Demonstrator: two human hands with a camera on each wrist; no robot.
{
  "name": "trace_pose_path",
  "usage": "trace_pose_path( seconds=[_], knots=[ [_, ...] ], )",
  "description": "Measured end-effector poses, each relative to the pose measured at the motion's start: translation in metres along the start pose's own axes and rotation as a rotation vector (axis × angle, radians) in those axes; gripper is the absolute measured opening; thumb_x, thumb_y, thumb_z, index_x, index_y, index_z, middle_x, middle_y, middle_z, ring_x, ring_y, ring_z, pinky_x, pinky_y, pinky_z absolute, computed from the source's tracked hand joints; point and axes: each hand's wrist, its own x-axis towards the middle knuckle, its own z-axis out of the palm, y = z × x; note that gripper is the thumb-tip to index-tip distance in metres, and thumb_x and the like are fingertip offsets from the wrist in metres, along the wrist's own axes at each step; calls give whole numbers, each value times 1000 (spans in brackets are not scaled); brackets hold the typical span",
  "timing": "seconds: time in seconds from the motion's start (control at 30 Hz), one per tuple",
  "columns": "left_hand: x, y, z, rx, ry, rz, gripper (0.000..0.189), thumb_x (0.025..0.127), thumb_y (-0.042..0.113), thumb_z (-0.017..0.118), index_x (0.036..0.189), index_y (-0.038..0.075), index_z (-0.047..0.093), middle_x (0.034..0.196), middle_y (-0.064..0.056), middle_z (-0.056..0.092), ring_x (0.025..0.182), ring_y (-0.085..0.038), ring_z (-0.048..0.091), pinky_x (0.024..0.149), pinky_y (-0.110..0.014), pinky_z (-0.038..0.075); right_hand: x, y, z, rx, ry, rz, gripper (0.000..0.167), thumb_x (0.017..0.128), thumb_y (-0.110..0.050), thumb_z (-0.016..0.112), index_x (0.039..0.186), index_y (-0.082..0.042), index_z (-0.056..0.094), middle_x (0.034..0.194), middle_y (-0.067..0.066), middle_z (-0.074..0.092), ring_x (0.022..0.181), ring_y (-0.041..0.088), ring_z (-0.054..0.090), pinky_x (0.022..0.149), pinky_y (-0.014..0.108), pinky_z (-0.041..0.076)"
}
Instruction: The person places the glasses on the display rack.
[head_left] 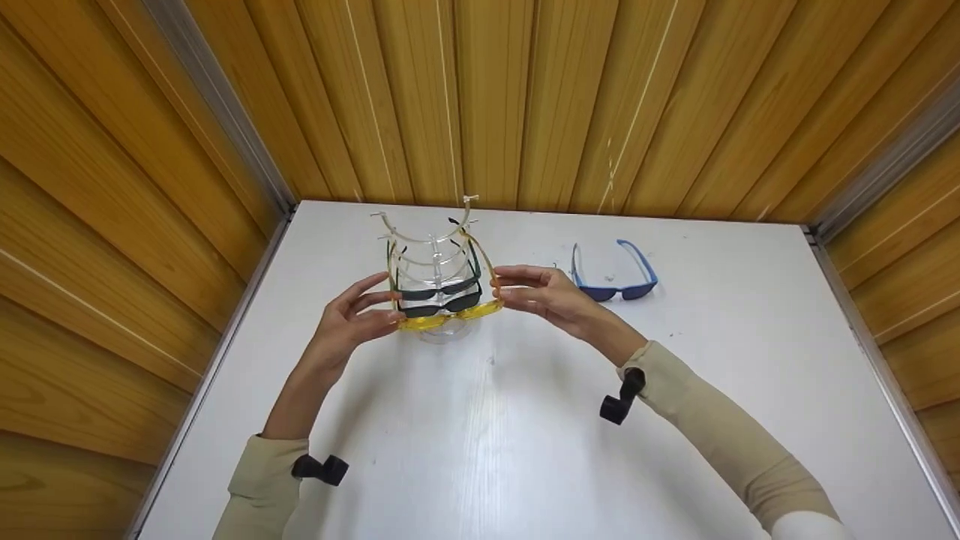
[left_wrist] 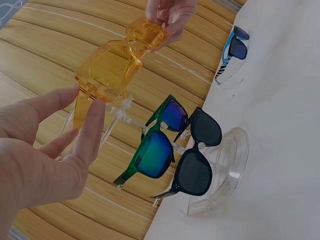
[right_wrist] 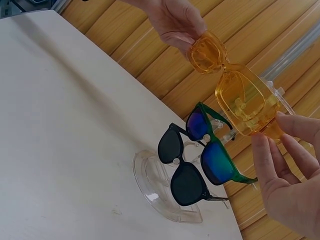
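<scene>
Tabletop [head_left: 487, 450] bears a clear stand [left_wrist: 242, 155], before whose upper part left hand [head_left: 349, 319] and right hand [head_left: 551, 298] pinch yellow glasses [left_wrist: 107, 72] at opposite ends, seemingly for balance, above green glasses [right_wrist: 218, 159] and black glasses [right_wrist: 187, 184] propped at the bridge.

My head view gives me a white tabletop [head_left: 480, 465], with pale glare down its front half and a few small dark specks [head_left: 673, 334] toward the right. Blue sunglasses [head_left: 619, 292] lie there unfolded, dark lenses facing me, earpieces pointing to the back wall [head_left: 493, 97] — wooden planks, like the left wall [head_left: 90, 240] and right wall [head_left: 919, 330]. Grey metal strips [head_left: 217, 105] line both corners. Something dark at the right wrist view's top left is cut off — I can't name it.
</scene>
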Motion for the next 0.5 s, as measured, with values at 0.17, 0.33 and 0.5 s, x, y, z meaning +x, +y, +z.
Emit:
trace_pose_path(
  seconds=[0.17, 0.33, 0.5],
  knots=[
    [7, -2, -2, 2, -9, 11, 70, 90, 7, 78, 152, 12, 47, 139, -18, 59, 106, -13, 73, 94, -32, 62, 2, 3, 2, 13, 39, -7, 52, 93, 5, 68, 143, 5, 54, 119, 4, 70, 108, 14, 71, 104, 31, 56],
    [13, 0, -5, -5, 0, 10, 65, 90, 6, 76, 150, 12, 50, 139, -18, 59, 106, -13, 72, 95, -31, 61, 6, 2, 6, 55, 66, -11, 48, 94, 6, 66, 141, 4, 56, 116, 3, 72, 107, 14, 72, 104, 30, 56],
    [20, 5, -8, -21, 25, -15, 63, 93, 6, 74, 150, 12, 50, 135, -11, 62, 108, -13, 71, 96, -31, 61, 11, -3, 10, 109, 84, -11, 41, 94, 5, 67, 135, 2, 62, 113, 3, 75, 105, 14, 73, 103, 30, 57]
  ],
)
